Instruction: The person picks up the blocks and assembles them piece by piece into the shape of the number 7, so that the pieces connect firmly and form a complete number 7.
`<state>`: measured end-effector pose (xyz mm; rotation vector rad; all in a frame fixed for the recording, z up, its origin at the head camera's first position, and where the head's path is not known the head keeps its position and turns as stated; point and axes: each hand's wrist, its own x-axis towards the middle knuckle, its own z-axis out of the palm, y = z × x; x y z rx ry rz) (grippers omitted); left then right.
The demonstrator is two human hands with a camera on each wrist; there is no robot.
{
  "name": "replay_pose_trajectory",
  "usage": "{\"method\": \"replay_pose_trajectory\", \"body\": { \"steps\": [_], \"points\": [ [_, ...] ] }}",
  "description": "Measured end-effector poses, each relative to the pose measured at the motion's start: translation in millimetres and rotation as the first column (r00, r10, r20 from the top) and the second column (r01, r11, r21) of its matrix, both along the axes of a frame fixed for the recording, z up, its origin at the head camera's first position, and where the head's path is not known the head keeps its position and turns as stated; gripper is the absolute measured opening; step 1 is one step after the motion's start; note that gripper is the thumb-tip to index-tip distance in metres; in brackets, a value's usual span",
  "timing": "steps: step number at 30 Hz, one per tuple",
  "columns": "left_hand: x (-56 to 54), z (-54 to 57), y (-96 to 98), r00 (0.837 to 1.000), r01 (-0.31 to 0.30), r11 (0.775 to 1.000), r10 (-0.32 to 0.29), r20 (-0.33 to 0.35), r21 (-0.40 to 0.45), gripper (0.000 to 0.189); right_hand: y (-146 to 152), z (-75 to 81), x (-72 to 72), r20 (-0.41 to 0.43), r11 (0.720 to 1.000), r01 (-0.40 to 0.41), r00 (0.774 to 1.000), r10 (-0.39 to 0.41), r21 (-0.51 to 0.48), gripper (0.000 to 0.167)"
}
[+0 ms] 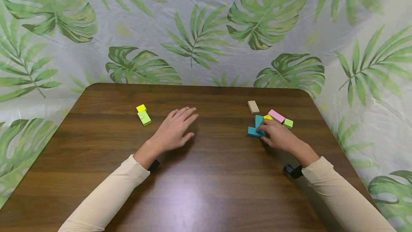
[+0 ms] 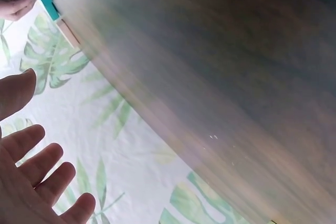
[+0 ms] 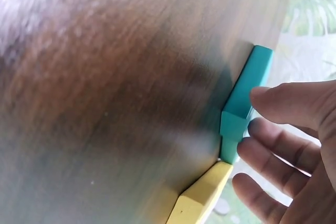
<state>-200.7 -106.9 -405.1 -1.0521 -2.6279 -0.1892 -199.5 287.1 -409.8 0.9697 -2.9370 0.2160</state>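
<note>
Teal blocks (image 1: pixel 256 127) at right hand (image 1: pixel 278 136) fingertips (image 3: pixel 262 97), touching

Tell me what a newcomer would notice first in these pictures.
The right hand at the table's right side, touching teal blocks in a small colourful cluster with a pink block and a tan block. The left hand hovers open mid-table, with two yellow-green blocks farther left. A leaf-print cloth fills the background.

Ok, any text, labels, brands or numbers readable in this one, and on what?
None. The blocks near the right hand and the blocks near the left hand have plain faces, and the table and leaf-print cloth carry no writing. Both wrist views are blurred.
</note>
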Motion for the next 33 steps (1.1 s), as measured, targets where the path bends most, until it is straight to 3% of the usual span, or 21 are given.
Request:
{"method": "replay_pose_trajectory", "body": {
  "steps": [6, 11, 17, 22, 33],
  "points": [
    [-0.8, -0.3, 7.4, 1.000, 0.015, 1.000, -0.015, 0.014, -0.003, 0.062, 0, -2.1, -1.6, -0.004, 1.000, -0.008, 1.000, 0.008, -0.015, 0.023],
    [-4.8, 0.3, 24.5, 0.997, 0.053, 0.999, -0.052, 0.053, -0.013, 0.061, 0, -2.5, -1.9, -0.022, 0.999, -0.009, 1.000, 0.008, -0.042, 0.023],
    [-14.0, -3.4, 60.5, 0.984, 0.137, 0.990, -0.133, 0.121, -0.020, 0.059, 1, -5.8, -3.4, -0.048, 0.997, -0.023, 0.999, 0.020, -0.069, 0.023],
    [-21.7, -7.0, 98.5, 0.968, 0.184, 0.979, -0.166, 0.187, -0.083, 0.056, 5, -7.3, -3.3, -0.060, 0.996, -0.029, 0.998, 0.024, -0.080, 0.023],
    [-26.5, -8.3, 155.0, 0.945, 0.263, 0.958, -0.231, 0.232, -0.114, 0.050, 8, -7.8, -0.7, 0.014, 0.995, 0.006, 1.000, -0.005, -0.095, 0.022]
  ]
}}
